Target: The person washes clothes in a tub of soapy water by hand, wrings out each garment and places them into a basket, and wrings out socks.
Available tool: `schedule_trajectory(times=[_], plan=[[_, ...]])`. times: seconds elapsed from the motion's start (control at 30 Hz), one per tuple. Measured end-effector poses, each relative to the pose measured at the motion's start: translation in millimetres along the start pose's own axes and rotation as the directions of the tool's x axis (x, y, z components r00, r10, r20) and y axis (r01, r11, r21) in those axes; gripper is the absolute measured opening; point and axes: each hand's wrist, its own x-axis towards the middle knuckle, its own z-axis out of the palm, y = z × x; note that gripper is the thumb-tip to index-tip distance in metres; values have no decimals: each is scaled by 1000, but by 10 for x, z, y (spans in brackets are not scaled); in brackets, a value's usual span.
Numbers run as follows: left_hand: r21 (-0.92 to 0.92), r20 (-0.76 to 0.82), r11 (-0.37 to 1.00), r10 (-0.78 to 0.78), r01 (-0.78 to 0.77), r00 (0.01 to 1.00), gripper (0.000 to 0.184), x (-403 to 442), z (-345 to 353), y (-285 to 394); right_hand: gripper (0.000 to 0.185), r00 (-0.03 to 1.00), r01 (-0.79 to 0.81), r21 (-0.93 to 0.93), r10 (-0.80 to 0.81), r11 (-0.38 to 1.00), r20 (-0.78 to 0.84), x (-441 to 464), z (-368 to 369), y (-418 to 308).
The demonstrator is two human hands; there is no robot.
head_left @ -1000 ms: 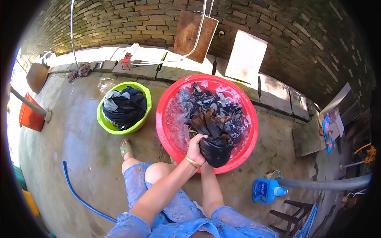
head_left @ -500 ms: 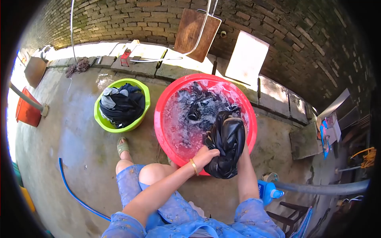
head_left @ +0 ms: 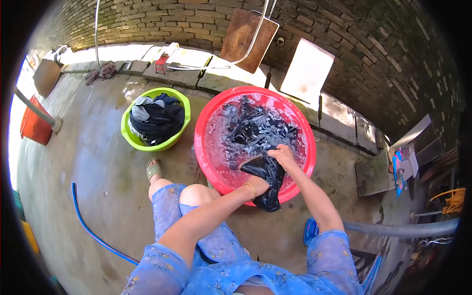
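A dark, wet garment (head_left: 270,172), shiny and bunched, hangs over the near rim of a red basin (head_left: 201,132). My left hand (head_left: 258,184), with a bracelet at its wrist, is closed on the garment's near-left side; the cloth hides its fingertips. On the upper right edge of the same garment, my right hand (head_left: 282,156) grips the fabric. Behind both hands, more dark clothes (head_left: 255,125) lie in foamy water inside the basin.
To the left stands a lime green basin (head_left: 129,140) heaped with dark and grey clothes (head_left: 160,120). A blue hose (head_left: 91,238) lies on the floor. By my right arm are a blue bottle (head_left: 310,231) and a grey pipe (head_left: 398,228). An orange bucket (head_left: 35,123) stands far left.
The garment has moved slightly left and lower, and now hangs more spread out. My right hand has come from behind it to its upper edge. The view has shifted slightly.
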Motion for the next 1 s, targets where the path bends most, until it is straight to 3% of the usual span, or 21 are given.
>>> schedule_trajectory(times=[0.07, 0.1, 0.17, 0.2, 0.23, 0.27, 0.3, 0.33, 0.4, 0.5, 0.53, 0.57, 0.6, 0.67, 0.7, 0.73, 0.8, 0.83, 0.9, 0.93, 1.0], plan=[[188, 98, 965, -201, 180, 975, 32, 21, -149, 113, 42, 997, -24, 101, 31, 995, -69, 5, 60, 80], [191, 98, 965, -201, 180, 975, 32, 34, -185, 120, 42, 997, -24, 104, 31, 994, -70, 24, 50, 141], [-272, -6, 953, -139, 133, 990, 33, -10, -337, 219, 39, 977, -78, 131, 102, 988, -185, 36, -25, 208], [-480, 202, 823, -231, 302, 952, 40, -41, -506, 355, 38, 981, -159, 161, 174, 974, -82, 76, -100, 267], [-761, 105, 632, -108, 149, 989, 49, -56, -491, 387, 40, 976, -153, 95, 165, 984, -140, 39, -173, 258], [-800, 227, 543, -119, 255, 967, 52, -42, -525, 403, 46, 983, -156, 114, 166, 981, -83, 1, -256, 246], [-819, 345, 448, -115, 359, 932, 56, -16, -565, 421, 54, 986, -158, 131, 163, 979, -27, -26, -339, 225], [-823, 342, 444, -111, 355, 933, 56, -25, -598, 494, 54, 987, -155, 125, 160, 980, -27, -63, -408, 98], [-751, 480, 464, -104, 470, 871, 53, -102, -611, 611, 56, 998, -64, -173, 64, 983, -6, -198, -467, -275], [-747, 532, 370, -166, 552, 830, 47, -89, -593, 627, 61, 996, 65, -313, -42, 948, 79, -150, -477, -456], [-785, 559, 263, -87, 561, 824, 45, -14, -524, 500, 61, 996, 68, -312, -45, 948, 79, -109, -511, -490], [-788, 554, 264, -88, 555, 828, 45, 10, -515, 444, 58, 978, 148, -327, -89, 933, 189, -53, -573, -542], [-793, 607, 91, 48, 602, 793, 45, 19, -514, 375, 56, 946, 227, -331, -127, 916, 298, 23, -625, -577], [-708, 588, -204, 360, 676, 724, 40, 58, -516, 264, 54, 772, 316, 31, -276, 948, 573, 284, -747, -475], [-708, 587, -206, 358, 675, 726, 40, 60, -513, 220, 54, 659, 305, 222, -373, 926, 653, 308, -843, -497], [-766, 421, -289, 450, 574, 788, 38, 14, -560, 271, 57, 621, 236, 454, -493, 859, 610, 295, -872, -484], [-948, 201, -239, 64, 211, 977, 25, -303, -845, 909, 61, 591, 58, 700, -590, 712, 551, 272, -868, -517], [-992, 74, -115, -135, 59, 988, 19, -463, -990, 1233, 61, 568, -8, 808, -662, 589, 489, 258, -810, -497], [-981, 168, -133, -230, 140, 959, 18, -525, -1010, 1202, 62, 675, -225, 963, -689, 150, 265, -38, -609, -590], [-974, 204, -148, -253, 171, 945, 19, -524, -988, 1144, 48, 742, -170, 985, -662, -28, 109, -37, -428, -521], [-968, 232, -171, -324, 185, 917, 23, -536, -937, 1084, 44, 852, -129, 959, -523, -250, -22, -142, -50, -404]])
